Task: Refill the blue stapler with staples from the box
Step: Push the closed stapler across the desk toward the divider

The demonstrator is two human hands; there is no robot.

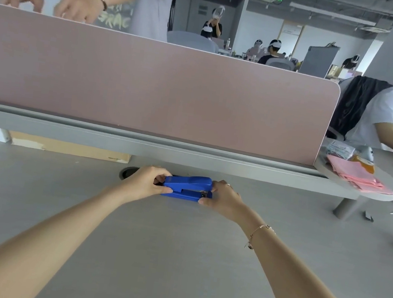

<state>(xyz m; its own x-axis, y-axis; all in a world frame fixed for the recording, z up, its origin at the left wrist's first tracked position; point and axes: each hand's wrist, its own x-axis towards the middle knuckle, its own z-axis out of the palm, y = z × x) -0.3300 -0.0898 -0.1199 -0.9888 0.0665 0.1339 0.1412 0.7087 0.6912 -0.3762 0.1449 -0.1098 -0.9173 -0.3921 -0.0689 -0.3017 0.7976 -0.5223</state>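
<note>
The blue stapler [187, 187] lies on the grey desk [176, 247], far from me and close to the partition, its top arm lowered. My left hand [146, 181] grips its left end with fingers and thumb. My right hand [224, 195] holds its right end, thumb low at the front. No staple box shows in this view.
A pink partition [149, 84] rises behind the stapler. A round cable hole [127, 172] sits left of my left hand. At the right a small round shelf [362, 182] carries pink papers and packets. Two people work nearby, one behind the partition, one at the right.
</note>
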